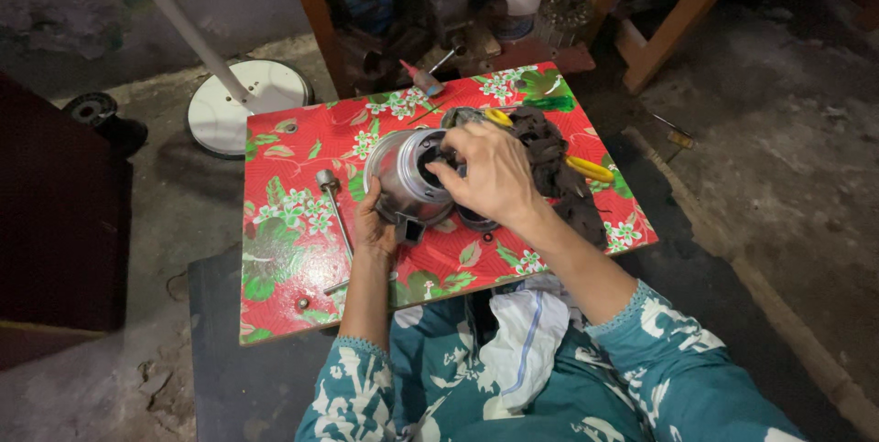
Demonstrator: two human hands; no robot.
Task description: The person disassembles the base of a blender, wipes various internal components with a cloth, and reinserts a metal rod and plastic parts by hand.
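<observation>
silvery metal housing (406, 175), round and open-mouthed, lies tilted between both hands.

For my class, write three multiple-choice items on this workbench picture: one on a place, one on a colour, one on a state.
1. Where does the socket wrench lie?
A. left of the metal housing
B. on the floor
C. on the dark rag

2. What colour is the board?
A. plain blue
B. red with flowers
C. black

3. What is the right hand doing?
A. resting on the lap
B. holding the wrench
C. reaching fingers into the housing's opening

Answers: 1 A, it lies on the board left of the housing. 2 B, the floral red cover shows. 3 C, while the left hand steadies the housing from below.
</observation>
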